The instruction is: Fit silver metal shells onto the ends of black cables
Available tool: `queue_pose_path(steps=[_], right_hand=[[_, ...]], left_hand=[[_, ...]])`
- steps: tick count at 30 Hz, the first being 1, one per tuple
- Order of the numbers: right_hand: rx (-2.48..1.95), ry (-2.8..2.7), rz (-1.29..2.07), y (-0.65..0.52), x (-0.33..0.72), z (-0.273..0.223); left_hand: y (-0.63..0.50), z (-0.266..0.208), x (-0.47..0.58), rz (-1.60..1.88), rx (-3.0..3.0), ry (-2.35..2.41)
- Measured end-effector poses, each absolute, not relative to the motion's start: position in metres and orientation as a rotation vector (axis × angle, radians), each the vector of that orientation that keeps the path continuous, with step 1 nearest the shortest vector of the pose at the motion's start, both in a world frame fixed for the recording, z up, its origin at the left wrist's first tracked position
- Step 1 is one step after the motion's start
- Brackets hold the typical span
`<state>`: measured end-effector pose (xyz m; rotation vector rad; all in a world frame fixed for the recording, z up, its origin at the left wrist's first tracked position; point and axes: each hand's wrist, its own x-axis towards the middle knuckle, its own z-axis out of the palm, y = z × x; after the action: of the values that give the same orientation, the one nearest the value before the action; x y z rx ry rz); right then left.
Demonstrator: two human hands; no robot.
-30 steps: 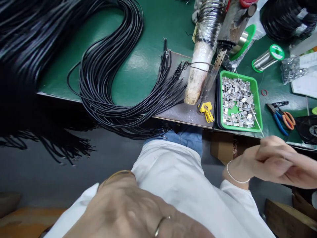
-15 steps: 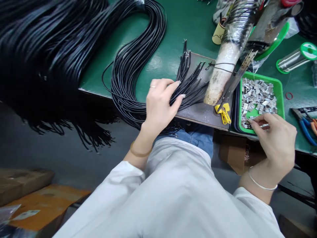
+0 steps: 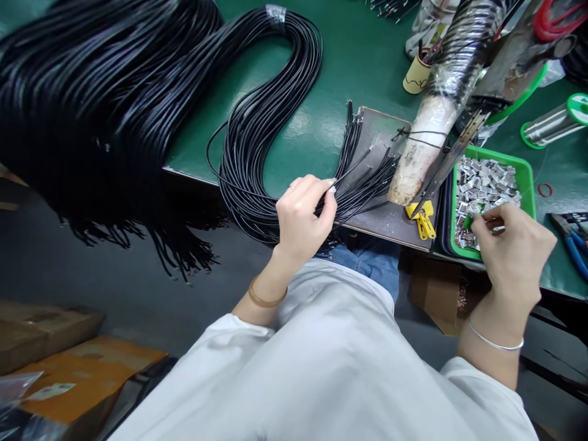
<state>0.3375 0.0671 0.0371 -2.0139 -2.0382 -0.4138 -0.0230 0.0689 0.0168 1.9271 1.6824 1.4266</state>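
Thumb and index finger of my left hand (image 3: 305, 214) are pinched on one thin black cable (image 3: 353, 169), raised a little from the other cable ends. Beneath that hand runs a thick bundle of black cables (image 3: 250, 138), whose bare-tipped ends fan over a grey board (image 3: 379, 131). Over the front of a green tray (image 3: 528, 190), my right hand (image 3: 517, 254) has its thumb and fingertips pressed together. Small silvery metal connectors (image 3: 489, 180) fill the tray. Whatever sits between the right fingertips is too small or hidden to make out.
A white, plastic-wrapped duct (image 3: 413, 159) and a metal arm (image 3: 452, 156) slant down over the board, near yellow clips (image 3: 423, 220). Farther right are a solder spool (image 3: 551, 125) and blue-handled pliers (image 3: 574, 245). More black cables (image 3: 105, 110) hang off the table's left edge.
My left hand has gone from lying with parted fingers on the cable ends to pinching one cable. My right fingertips have drawn together over the tray. The view has shifted slightly.
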Motion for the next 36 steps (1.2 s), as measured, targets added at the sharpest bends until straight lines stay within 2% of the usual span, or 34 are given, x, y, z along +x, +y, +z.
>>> queue_pose_path(steps=[3, 5, 6, 8, 10, 12, 15, 18, 21, 24, 30, 36], right_hand=[[-1.967, -1.993, -0.38, 0.07, 0.339, 0.035], [-1.884, -1.902, -0.364, 0.068, 0.334, 0.037], [-1.814, -1.827, -0.347, 0.065, 0.329, 0.039], [-1.636, -1.645, -0.246, 0.056, 0.311, 0.047], [-1.464, -1.452, -0.042, 0.044, 0.287, 0.055], [-1.419, -1.363, 0.041, 0.032, 0.262, 0.059], [-1.356, -1.48, -0.038, 0.021, 0.236, 0.053], [-1.304, -1.531, 0.071, 0.018, 0.226, 0.042], [-1.307, -1.529, 0.247, 0.02, 0.225, 0.035], [-1.31, -1.509, 0.441, 0.022, 0.222, 0.034], [-1.254, -1.471, 0.677, 0.024, 0.216, 0.033], [-1.275, -1.509, 0.644, 0.024, 0.217, 0.031]], left_hand=[[0.069, 0.017, -0.021, 1.653, 1.493, 1.554], [0.063, 0.026, -0.018, 1.681, 1.413, 1.416], [0.059, 0.031, -0.014, 1.611, 1.489, 1.328], [0.048, 0.04, -0.002, 1.254, 1.711, 1.009], [0.039, 0.041, 0.016, 0.96, 1.819, 0.772], [0.035, 0.033, 0.036, 0.901, 1.932, 0.77], [0.038, 0.014, 0.057, 0.958, 1.97, 0.957], [0.046, 0.006, 0.06, 0.993, 1.587, 0.901], [0.052, 0.008, 0.053, 0.893, 1.128, 0.706], [0.054, 0.013, 0.047, 0.811, 0.908, 0.628], [0.054, 0.017, 0.049, 0.829, 0.875, 0.615], [0.055, 0.012, 0.053, 0.97, 0.979, 0.698]])
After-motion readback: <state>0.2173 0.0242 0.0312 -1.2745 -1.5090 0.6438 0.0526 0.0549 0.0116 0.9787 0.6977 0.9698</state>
